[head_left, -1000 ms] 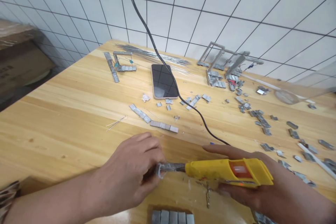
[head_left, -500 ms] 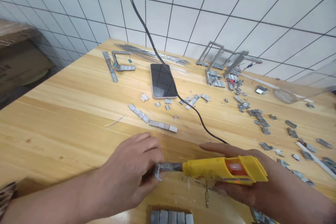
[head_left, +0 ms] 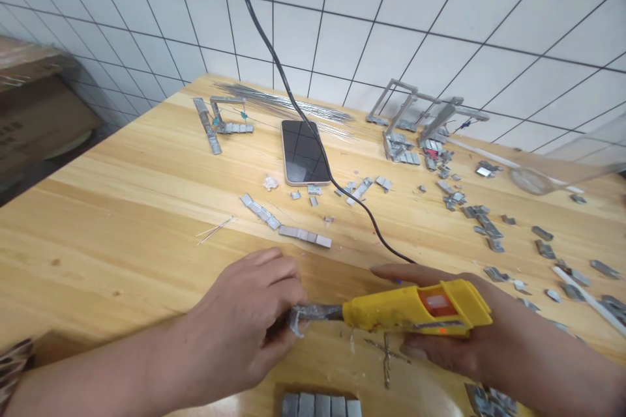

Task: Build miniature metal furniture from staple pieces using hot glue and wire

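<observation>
Head view: right hand (head_left: 469, 345) grips glue gun (head_left: 415, 308); left hand (head_left: 244, 326) pinches metal piece (head_left: 296, 319) (probably foil-wrapped).

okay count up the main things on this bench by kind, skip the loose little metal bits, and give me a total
Glue gun: 1, in the right hand
Phone: 1
Black cable: 1
Bundle of thin wires: 1
Metal frames: 2, one left, one right
Small metal piece pinched by the left hand: 1
Total: 7
</observation>
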`<state>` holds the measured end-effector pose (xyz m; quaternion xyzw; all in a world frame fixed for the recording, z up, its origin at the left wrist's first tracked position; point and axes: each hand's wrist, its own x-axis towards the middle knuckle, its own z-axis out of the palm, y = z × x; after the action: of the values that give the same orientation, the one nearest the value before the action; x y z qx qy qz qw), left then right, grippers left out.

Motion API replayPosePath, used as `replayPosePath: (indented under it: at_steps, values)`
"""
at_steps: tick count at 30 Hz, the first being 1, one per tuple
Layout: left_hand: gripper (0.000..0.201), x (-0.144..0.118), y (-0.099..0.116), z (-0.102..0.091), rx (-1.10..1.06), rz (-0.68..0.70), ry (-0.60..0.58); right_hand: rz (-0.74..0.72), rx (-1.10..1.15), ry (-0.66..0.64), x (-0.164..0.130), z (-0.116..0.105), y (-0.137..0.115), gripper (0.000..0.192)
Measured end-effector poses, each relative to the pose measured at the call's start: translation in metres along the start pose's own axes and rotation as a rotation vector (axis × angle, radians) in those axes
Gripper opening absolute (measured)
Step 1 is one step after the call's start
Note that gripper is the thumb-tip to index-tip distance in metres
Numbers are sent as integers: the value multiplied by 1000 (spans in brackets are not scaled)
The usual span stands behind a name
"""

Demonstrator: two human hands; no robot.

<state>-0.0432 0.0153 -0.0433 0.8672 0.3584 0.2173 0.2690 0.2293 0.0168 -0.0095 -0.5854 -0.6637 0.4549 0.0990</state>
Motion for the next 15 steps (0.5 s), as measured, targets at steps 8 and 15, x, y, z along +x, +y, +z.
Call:
replayPosePath:
  at_steps: [8,15]
  values:
    - [14,-1,-1,1,-5,3,3,71,6,-84,3,-4,-5,57]
    - [15,0,-1,3,3,6,2,63,-1,-17,0,1,-8,55]
